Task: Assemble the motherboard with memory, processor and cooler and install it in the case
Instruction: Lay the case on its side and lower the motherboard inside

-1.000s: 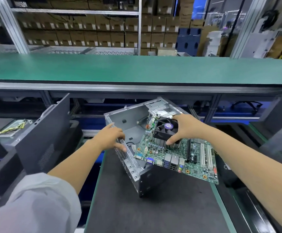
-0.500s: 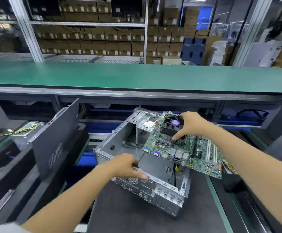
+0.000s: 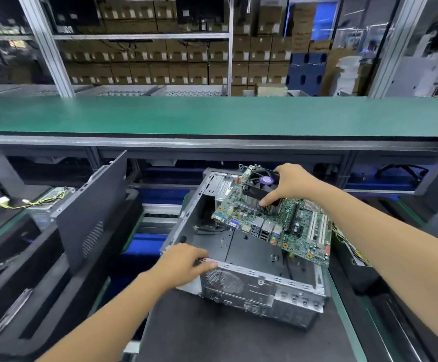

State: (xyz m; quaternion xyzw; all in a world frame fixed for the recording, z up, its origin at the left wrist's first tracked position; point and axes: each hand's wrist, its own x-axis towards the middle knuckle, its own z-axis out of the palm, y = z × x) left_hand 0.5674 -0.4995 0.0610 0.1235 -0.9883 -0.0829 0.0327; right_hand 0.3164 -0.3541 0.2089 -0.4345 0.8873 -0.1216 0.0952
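An open grey metal case lies on its side on the dark mat, open face up, rear panel toward me. My left hand grips the near left corner of its rim. A green motherboard hangs tilted above the case's right half, its black cooler with a purple fan label on top. My right hand grips the cooler and carries the board by it. The board's rear ports face me. The case floor under the board is partly hidden.
A dark case side panel leans upright to the left. Left of it lies a unit with yellow wires. A green conveyor shelf runs across behind. More yellow cables sit right of the case. Boxes fill the far racks.
The case was tipped from standing on a corner to lying flat with its opening up. My left hand shifted to the near rim. The board stays held above it.
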